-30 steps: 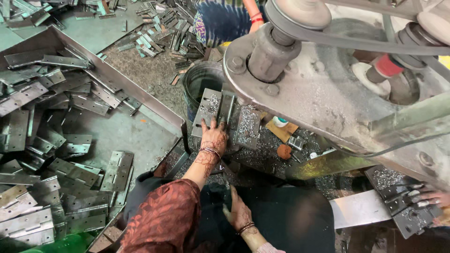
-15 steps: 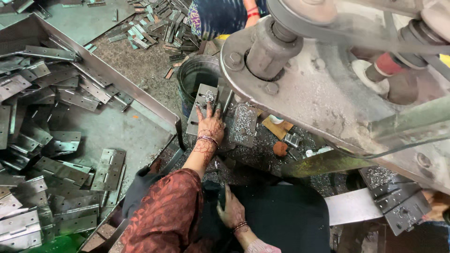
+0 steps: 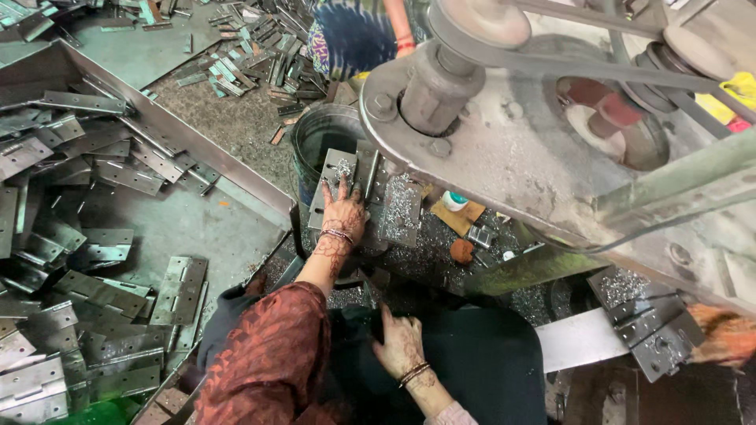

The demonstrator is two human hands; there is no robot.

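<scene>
Flat under left hand (image 3: 344, 212), hinge plate (image 3: 331, 185), long axis away.

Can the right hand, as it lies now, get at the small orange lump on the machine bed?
Probably yes. The right hand rests low on the dark lap, and the orange lump lies above it on the bed with nothing standing between them; the grey machine arm overhangs farther back.

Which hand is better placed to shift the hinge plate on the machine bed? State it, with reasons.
Left, probably: the left hand lies flat on the hinge plate; the right hand rests low on the dark cloth, apart.
</scene>
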